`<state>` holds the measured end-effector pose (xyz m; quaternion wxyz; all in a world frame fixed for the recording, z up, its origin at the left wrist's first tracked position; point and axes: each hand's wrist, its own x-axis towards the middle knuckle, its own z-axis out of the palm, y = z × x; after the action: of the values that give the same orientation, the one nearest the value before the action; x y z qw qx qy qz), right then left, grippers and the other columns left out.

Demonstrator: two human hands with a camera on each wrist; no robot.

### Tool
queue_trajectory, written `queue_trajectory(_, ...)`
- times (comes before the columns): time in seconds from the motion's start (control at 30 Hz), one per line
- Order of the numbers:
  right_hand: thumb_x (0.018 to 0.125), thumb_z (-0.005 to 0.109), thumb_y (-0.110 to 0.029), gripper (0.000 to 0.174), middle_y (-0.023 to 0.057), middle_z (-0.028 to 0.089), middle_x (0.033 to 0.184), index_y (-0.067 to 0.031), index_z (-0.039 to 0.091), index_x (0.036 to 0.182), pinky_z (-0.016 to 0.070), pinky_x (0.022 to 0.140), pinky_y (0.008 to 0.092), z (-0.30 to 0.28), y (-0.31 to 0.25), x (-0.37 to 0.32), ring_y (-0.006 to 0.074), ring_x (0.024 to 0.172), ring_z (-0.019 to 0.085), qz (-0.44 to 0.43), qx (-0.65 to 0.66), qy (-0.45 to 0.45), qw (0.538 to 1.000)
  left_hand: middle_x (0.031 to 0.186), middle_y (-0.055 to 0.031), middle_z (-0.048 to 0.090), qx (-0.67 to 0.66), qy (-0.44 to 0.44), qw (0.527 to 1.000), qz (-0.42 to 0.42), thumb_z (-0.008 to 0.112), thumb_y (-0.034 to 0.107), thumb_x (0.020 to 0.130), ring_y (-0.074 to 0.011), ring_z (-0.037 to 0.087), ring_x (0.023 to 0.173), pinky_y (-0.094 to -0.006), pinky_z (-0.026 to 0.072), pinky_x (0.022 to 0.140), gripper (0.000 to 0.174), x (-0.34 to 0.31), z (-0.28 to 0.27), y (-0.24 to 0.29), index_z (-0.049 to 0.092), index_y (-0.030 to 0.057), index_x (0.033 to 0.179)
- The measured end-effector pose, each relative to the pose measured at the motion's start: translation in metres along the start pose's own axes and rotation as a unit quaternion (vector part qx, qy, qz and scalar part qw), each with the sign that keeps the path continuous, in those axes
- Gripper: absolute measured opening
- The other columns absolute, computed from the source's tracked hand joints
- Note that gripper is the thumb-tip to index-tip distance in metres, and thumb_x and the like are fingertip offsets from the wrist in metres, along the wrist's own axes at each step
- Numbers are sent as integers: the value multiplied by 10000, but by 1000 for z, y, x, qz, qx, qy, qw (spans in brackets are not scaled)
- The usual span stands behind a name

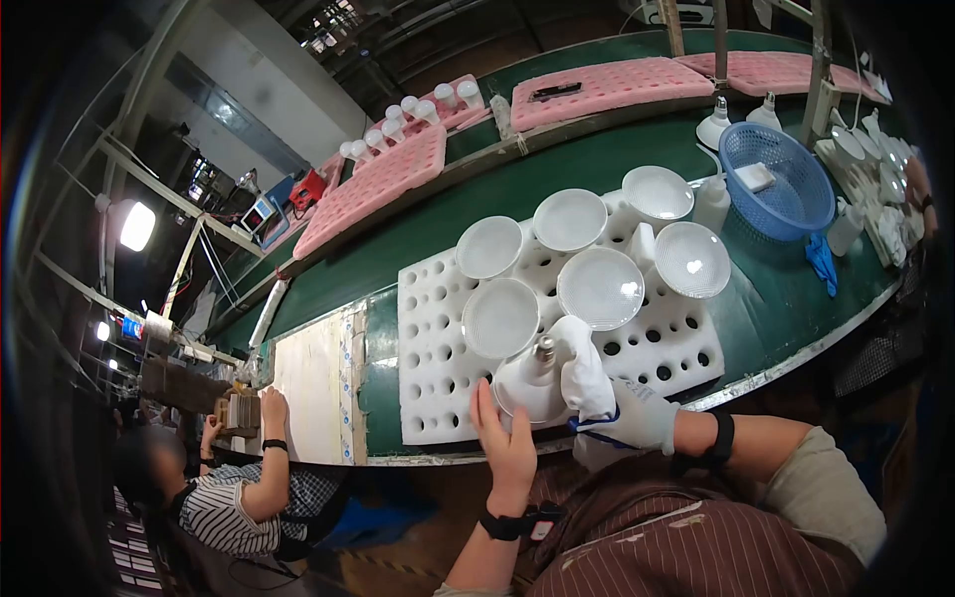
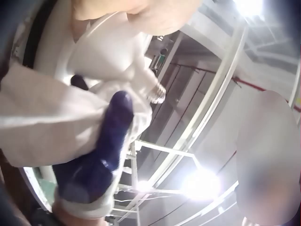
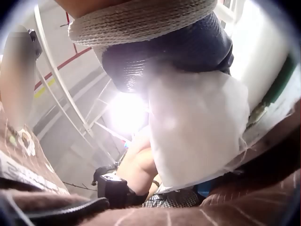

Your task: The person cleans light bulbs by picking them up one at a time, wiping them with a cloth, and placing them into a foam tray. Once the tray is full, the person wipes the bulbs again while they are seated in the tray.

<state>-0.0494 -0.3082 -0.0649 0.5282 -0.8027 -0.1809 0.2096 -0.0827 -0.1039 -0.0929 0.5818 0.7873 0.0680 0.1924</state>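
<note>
A white reflector light bulb (image 1: 527, 385) with a metal screw base is held at the near edge of the white foam tray (image 1: 423, 383). My bare left hand (image 1: 509, 450) grips the bulb by its wide end, and the left wrist view shows the hand (image 2: 157, 14) over the rim of the bulb (image 2: 106, 54). My right hand (image 1: 637, 418) wears a white glove with a dark blue coating. It holds a white cloth (image 1: 585, 373) against the bulb's side, near the screw base. In the right wrist view the cloth (image 3: 197, 129) hangs from the gloved fingers (image 3: 164, 54).
Several bulbs (image 1: 600, 289) stand face up in the foam tray. A blue basket (image 1: 786, 199) is at the right, beside a white bottle (image 1: 711, 204). Pink foam trays (image 1: 383, 189) line the back shelf. Another person (image 1: 239, 502) works at the left.
</note>
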Motion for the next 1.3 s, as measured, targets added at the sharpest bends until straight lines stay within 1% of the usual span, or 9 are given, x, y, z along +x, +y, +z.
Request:
queue_trajectory(0.37,839,669,-410,494,174,683,934,-41,594,1160,501,789,399,-18,6,-8,337,835,658,-6,23,-5,1000,663,-116,579,284,11,939,194,607,103,854,-228,547,557,-350,427,546,115,63,-20,43,603,9,788)
queue_trajectory(0.5,845,691,-301,379,93,628,899,-64,607,1130,478,787,392,-31,-19,-29,276,832,602,-35,224,29,973,623,-78,585,-105,-21,981,-162,484,137,937,-180,535,459,-306,452,468,183,54,-52,28,566,45,802)
queue_trajectory(0.57,832,684,-231,326,97,613,951,-67,615,1106,464,792,410,-35,-38,-25,292,853,583,-288,-13,51,956,699,-50,580,-213,-47,937,-273,455,146,948,-132,537,549,-277,462,485,203,39,-36,25,543,48,794)
queue_trajectory(0.77,787,699,-154,273,104,650,1000,-83,649,1046,488,804,360,-17,-34,-2,259,896,625,-299,-33,120,946,1067,-106,639,-452,-182,730,-480,418,304,983,-200,638,871,-323,527,723,337,5,-5,18,581,49,1133)
queue_trajectory(0.87,805,692,-44,285,54,647,950,-34,619,1081,513,747,276,-26,-30,-2,129,830,627,-75,232,82,966,1208,-105,607,-431,-583,677,-128,443,480,956,-267,619,1047,-397,530,872,539,17,-10,-115,508,77,1308)
queue_trajectory(1.0,846,634,-85,231,26,616,864,-18,597,1065,489,633,222,-45,-15,-12,83,764,598,-20,278,59,959,1279,-170,539,-760,-368,485,-228,512,471,927,-323,559,1135,-476,454,976,643,20,-33,-22,398,11,1362)
queue_trajectory(1.1,806,638,-39,167,43,625,861,-17,637,972,511,668,287,-60,17,-22,124,742,607,-174,-19,218,960,1432,-118,438,-745,-190,584,-260,433,538,939,-353,401,1326,-585,391,1033,600,7,-81,-38,451,148,1393)
queue_trajectory(1.2,782,656,-72,260,69,670,899,-17,650,1036,512,702,295,-83,17,-45,116,783,624,15,129,146,981,1163,-113,609,-585,22,775,-239,612,487,843,-320,616,1020,-505,531,812,543,16,-70,9,555,132,1251)
queue_trajectory(1.3,768,669,-60,245,80,682,851,-18,660,1009,514,677,307,-85,49,-51,148,739,638,22,94,159,982,893,-45,622,-671,81,669,-310,627,433,824,-226,610,772,-401,515,643,363,32,-74,-22,610,136,1032)
